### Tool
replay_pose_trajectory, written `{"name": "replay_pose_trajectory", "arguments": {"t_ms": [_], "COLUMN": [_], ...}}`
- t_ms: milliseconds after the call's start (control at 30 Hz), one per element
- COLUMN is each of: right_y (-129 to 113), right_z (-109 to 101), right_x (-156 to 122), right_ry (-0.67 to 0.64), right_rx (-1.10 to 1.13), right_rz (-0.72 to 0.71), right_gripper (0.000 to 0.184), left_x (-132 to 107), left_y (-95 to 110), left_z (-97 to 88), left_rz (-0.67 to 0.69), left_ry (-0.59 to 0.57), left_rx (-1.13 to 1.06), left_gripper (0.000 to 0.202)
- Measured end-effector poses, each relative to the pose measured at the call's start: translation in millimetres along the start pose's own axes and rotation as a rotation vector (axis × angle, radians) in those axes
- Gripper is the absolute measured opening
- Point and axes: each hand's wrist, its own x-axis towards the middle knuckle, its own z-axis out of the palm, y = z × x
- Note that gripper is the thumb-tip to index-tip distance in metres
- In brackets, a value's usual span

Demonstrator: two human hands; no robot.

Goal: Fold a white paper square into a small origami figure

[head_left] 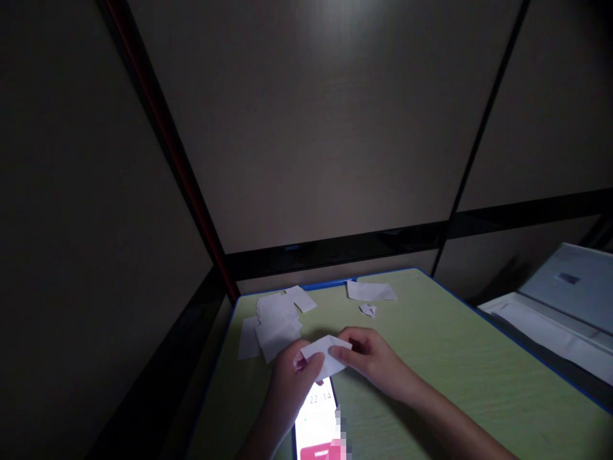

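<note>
Phone (317, 418) at 6 o'clock, closest to me, flat on the counter (454, 358), screen up and lit. Digits show near its top edge; the rest is too blurred to read. Screen-up lets me glance at it between my wrists, I'd guess.

Both hands are together just past it, centre frame, low over the counter. Left hand (292, 377) pinches the folded paper (326, 355) at its 8 o'clock corner, thumb on top. Right hand (378, 358) pinches the 3 o'clock edge, fingers curled under. So both are clamped on the same piece, one per side, which looks like it keeps the layers tight and flat.

Paper is white, small, several layers, held above the phone's far end. Can't tell whether it touches the phone.

Loose stack of paper slips (275, 322) at 10 o'clock from the hands, near, fanned and overlapping, in easy reach of the left hand. Single sheet (371, 291) at 12 to 1 o'clock by the far edge, well apart. Small folded piece (368, 310) lies alone between that sheet and my hands. White box (565, 300) at 3 o'clock, off the counter, well apart.

Room is dim; the phone is the main light.
</note>
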Motion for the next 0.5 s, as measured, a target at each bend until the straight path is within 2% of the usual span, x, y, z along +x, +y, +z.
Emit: {"name": "replay_pose_trajectory", "arguments": {"t_ms": [167,333,500], "right_y": [3,10,12], "right_z": [6,11,11], "right_x": [-1,0,0], "right_ry": [-0.006,0.154,0.069], "right_rx": [0.031,0.181,0.182], "right_rz": [0.033,0.038,0.069], "right_gripper": [0.031,0.034,0.030], "left_x": [-4,-7,-5], "left_y": [12,17,10], "left_z": [-2.7,-3.0,-2.5], "left_rz": [0.084,0.118,0.150], "left_ry": [0.046,-0.009,0.078], "left_rx": [-0.064,-0.033,0.078], "left_gripper": [0.019,0.022,0.017]}}
